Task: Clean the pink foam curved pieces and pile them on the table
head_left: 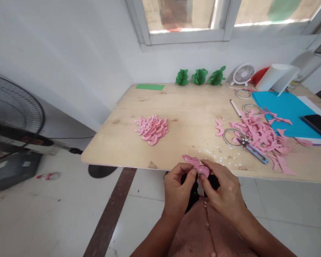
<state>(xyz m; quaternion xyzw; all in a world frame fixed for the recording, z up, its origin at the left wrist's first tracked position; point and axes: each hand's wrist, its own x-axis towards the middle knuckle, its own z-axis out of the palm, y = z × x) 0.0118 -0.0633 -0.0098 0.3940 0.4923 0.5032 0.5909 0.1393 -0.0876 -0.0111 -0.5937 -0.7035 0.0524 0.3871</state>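
Observation:
Between my two hands, just over the table's front edge, is a pink paper cutout (192,161) with a scalloped outline and what look like layers. My left hand (178,184) pinches its middle between thumb and fingers. On its right end, the thumb and fingers of my right hand (222,184) are closed as well. A pile of similar pink scalloped cutouts (153,129) lies left of centre on the table. One more curved pink piece (218,127) rests alone nearer to my right hand. Scissors with blue handles (255,151) lie beyond that hand, against pink scraps.
Pink paper scraps (262,130) and metal rings (234,137) cover the table's right side, with a white marker (235,108), blue sheet (273,101) and phone (318,125). Green paper figures (199,76) and a small fan (243,74) stand along the wall. A large fan (13,107) stands left.

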